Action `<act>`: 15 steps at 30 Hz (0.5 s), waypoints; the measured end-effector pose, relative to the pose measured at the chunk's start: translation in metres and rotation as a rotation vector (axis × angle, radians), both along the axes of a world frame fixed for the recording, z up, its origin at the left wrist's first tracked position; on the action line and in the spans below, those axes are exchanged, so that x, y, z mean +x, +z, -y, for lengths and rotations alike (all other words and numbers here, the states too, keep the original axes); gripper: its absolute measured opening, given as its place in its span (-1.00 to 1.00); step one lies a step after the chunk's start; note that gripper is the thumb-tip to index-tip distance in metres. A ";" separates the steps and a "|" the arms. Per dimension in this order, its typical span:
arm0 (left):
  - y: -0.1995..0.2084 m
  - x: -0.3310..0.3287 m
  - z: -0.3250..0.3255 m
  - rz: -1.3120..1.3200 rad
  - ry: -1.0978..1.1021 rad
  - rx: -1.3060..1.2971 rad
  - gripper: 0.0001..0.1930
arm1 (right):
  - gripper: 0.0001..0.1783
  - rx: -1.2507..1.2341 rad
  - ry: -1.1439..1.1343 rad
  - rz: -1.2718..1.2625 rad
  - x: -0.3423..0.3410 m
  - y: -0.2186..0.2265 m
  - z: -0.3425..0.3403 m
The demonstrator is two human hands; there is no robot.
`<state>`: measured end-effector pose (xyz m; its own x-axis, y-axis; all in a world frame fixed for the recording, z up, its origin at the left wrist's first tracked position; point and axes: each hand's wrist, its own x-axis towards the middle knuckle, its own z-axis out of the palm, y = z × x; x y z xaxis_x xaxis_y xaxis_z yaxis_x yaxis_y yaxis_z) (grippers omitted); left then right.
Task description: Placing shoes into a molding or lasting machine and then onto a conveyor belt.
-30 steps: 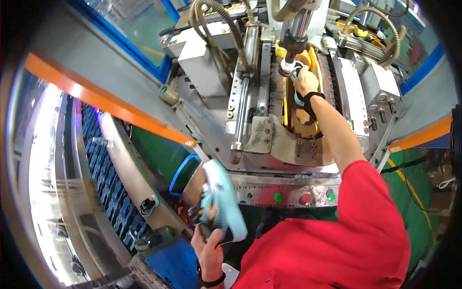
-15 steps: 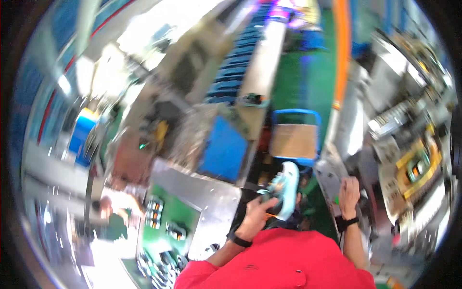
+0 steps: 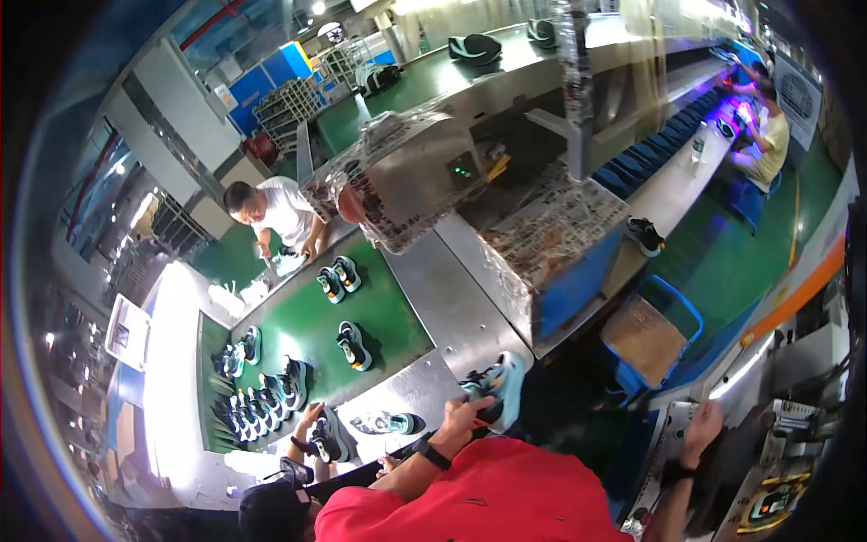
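My left hand (image 3: 462,423) is closed on a sneaker (image 3: 508,390) with a pale blue sole, held on its side just beyond my chest. Its dark upper and orange trim show beside my fingers. Out to the right, my right hand (image 3: 703,432) hangs beside a metal machine, fingers loosely curled, and nothing shows in it. Left of the held shoe, another sneaker (image 3: 388,423) lies on the metal edge of the green-topped table (image 3: 388,312). Next to it a person at my left grips a dark sneaker (image 3: 332,437).
Several sneakers (image 3: 262,397) stand in rows on the green table. A person in white (image 3: 287,212) works across it. A wrapped machine box (image 3: 551,235) stands ahead; a blue-framed chair (image 3: 643,341) is right of it. A conveyor (image 3: 668,194) runs to the far right, beside a seated person (image 3: 768,140).
My view has swung to the left, bringing the green table and its shoes toward the middle. The sneaker stays in my left hand; my right hand remains out at my side.
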<state>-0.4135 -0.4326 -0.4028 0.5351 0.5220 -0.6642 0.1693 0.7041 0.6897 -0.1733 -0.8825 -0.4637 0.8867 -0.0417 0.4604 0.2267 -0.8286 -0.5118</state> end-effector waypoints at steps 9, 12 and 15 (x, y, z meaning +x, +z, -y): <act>-0.103 0.001 -0.234 -0.114 0.349 0.217 -0.80 | -0.74 0.047 0.643 0.258 0.182 0.313 -0.365; -0.126 0.017 -0.324 -0.078 0.419 0.212 -0.80 | -0.64 -0.175 0.772 0.266 0.253 0.366 -0.473; -0.167 0.029 -0.422 -0.202 0.477 0.320 -0.72 | -0.49 -0.365 0.846 0.286 0.336 0.401 -0.575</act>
